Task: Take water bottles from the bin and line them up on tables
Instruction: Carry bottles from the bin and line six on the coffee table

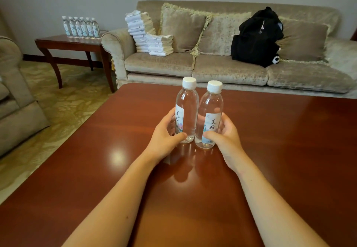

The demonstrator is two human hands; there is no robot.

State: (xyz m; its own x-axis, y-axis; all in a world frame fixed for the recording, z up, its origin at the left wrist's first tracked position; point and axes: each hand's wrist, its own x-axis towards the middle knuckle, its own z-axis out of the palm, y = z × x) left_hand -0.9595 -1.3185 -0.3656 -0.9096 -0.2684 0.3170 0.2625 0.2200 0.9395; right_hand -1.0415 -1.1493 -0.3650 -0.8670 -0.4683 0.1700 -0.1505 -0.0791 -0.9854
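The left hand (164, 132) curled round the lower half of the left bottle (187, 111), thumb across the near side by the base and fingers wrapped behind the label. The right hand (225, 134) gripped the right bottle (209, 115) the same way, mirrored. From the left palm its bottle lay at about 2 o'clock. From the right palm its bottle lay at about 10 o'clock, so each hand was plainly the nearer one for its own bottle.

Both bottles stood upright with their long axes vertical. Their white caps pointed up and leaned slightly toward 12 o'clock in this wide view. Their bases appeared to rest on the coffee table (289, 150), though contact under the fingers could not be confirmed. The two bodies touched, or nearly touched, side by side on a 9-to-3 line, the left cap a little farther off than the right.

The coming move probably turned on that line. Letting go outward, toward 9 and 3 o'clock, would likely leave the pair standing square.

At 10 o'clock, well apart, a row of bottles (81, 26) stood on the side table (77, 43), beside the sofa (212, 67). The bin was not in view.
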